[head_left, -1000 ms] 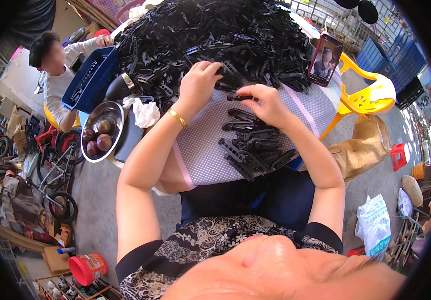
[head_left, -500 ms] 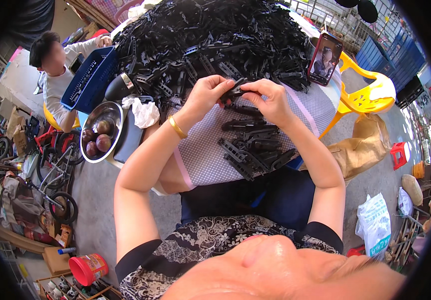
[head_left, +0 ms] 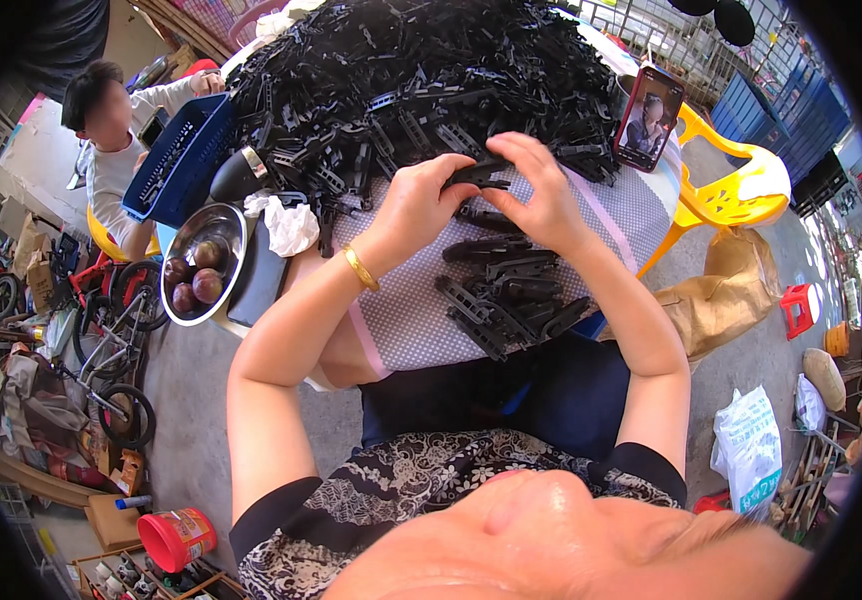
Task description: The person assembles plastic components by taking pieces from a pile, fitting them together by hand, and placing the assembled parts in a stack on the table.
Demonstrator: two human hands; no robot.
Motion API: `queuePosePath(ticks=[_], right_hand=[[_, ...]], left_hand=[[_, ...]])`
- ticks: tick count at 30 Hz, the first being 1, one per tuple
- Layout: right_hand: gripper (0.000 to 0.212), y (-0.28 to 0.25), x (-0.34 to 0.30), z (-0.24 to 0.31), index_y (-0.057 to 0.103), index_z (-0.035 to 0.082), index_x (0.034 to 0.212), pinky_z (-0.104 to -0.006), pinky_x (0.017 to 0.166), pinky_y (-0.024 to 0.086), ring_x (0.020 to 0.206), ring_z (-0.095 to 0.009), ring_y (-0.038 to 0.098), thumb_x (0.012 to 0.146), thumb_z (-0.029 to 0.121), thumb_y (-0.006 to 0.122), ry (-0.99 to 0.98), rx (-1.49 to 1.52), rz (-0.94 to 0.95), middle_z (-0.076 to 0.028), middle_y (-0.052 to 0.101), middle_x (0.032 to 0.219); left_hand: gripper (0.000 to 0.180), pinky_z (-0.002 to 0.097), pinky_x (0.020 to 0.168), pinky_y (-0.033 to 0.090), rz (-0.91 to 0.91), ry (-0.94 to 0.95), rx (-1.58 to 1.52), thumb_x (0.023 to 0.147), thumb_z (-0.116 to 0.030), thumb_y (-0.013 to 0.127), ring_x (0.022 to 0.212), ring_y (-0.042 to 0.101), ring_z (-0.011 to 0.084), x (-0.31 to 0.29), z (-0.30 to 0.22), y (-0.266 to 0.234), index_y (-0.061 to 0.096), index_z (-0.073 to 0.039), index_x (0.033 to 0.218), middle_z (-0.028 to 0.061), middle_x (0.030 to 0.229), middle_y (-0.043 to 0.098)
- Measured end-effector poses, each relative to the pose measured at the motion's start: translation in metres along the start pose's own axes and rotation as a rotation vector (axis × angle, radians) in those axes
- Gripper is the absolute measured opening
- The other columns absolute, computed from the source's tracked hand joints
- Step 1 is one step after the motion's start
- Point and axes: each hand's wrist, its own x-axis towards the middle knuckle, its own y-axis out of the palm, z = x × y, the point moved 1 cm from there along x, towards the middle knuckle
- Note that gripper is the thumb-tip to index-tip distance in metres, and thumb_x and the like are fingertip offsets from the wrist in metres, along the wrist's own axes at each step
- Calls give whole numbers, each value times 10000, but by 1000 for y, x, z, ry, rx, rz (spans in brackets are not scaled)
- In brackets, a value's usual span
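My left hand [head_left: 419, 208] grips a long, narrow black plastic part [head_left: 479, 176] between thumb and fingers, above the near side of the big heap. Beside it my right hand [head_left: 543, 205] has its fingers spread from its thumb, around the part's other end; whether it touches the part I cannot tell. Below my hands, several similar black parts [head_left: 511, 285] lie in a small loose pile on the dotted cloth [head_left: 406, 300]. Farther off, a large heap of such black parts [head_left: 421, 70] covers most of the table.
At left stand a steel bowl [head_left: 241, 290] of dark round fruit, crumpled white tissue [head_left: 291, 228] and a blue basket [head_left: 179, 160], near a seated person [head_left: 106, 130]. A phone [head_left: 648, 118] leans upright at right, before a yellow chair [head_left: 741, 185]. A brown sack [head_left: 726, 295] lies on the floor.
My right hand has loosened from its pinch on the part, its fingers lifting and spreading. My left hand still holds the part and has shifted slightly.
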Motion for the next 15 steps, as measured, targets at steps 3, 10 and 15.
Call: queuePosePath(ticks=[3,10,15], right_hand=[[395,2,-5,-8,586,-5,1048,-328,747,485,847,-258,609,708,141,724,145,262,227,-142,628,934],[322,-2,-5,-10,641,0,953,-309,710,488,786,-233,637,683,140,749,206,334,263,-135,654,889],[280,-3,-6,-11,667,-1,900,-290,683,485,759,-226,640,674,138,756,188,332,230,-127,668,849]], left_hand=[[261,256,585,492,10,10,0,778,-29,661,637,615,124,0,2,0,600,-2,1030,110,753,654],[229,269,572,487,7,149,46,768,-21,658,615,620,171,0,1,1,607,-8,991,114,740,633],[239,258,580,487,52,128,5,766,-17,661,629,618,141,2,2,0,610,-1,999,100,758,643]])
